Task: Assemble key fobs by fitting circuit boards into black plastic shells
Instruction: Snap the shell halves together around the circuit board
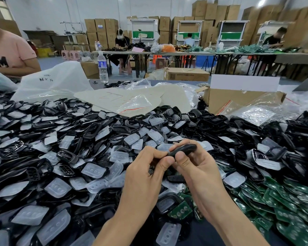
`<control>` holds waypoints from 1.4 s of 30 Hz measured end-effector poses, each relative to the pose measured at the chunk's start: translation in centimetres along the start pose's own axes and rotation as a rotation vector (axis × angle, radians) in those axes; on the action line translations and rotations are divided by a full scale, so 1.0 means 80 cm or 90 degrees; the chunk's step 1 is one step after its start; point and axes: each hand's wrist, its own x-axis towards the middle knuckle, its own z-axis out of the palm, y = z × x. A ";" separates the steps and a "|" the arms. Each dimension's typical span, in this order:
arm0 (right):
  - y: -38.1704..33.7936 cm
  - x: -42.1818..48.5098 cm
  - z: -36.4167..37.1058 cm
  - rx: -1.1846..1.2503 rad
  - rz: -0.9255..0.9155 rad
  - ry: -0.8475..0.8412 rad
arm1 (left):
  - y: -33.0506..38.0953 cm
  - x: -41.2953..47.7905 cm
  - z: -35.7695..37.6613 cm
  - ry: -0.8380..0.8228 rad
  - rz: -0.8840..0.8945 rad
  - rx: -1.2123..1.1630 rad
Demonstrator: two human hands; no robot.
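While the left hand [146, 167] pinches one end of a black shell [183, 149] and the right hand [194, 167] curls around its other end, green circuit boards [283, 201] lie right of the shell and loose shells [60, 139] heap left of it.

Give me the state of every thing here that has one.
black shell: held above the pile by both hands.
left hand: pinches the shell's end.
right hand: grips the shell.
water bottle: upright, capped.
cardboard box: flaps open.
circuit boards: loose heap.
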 end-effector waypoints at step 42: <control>-0.023 -0.001 -0.002 0.277 0.584 0.104 | -0.008 0.012 -0.008 0.016 0.387 0.264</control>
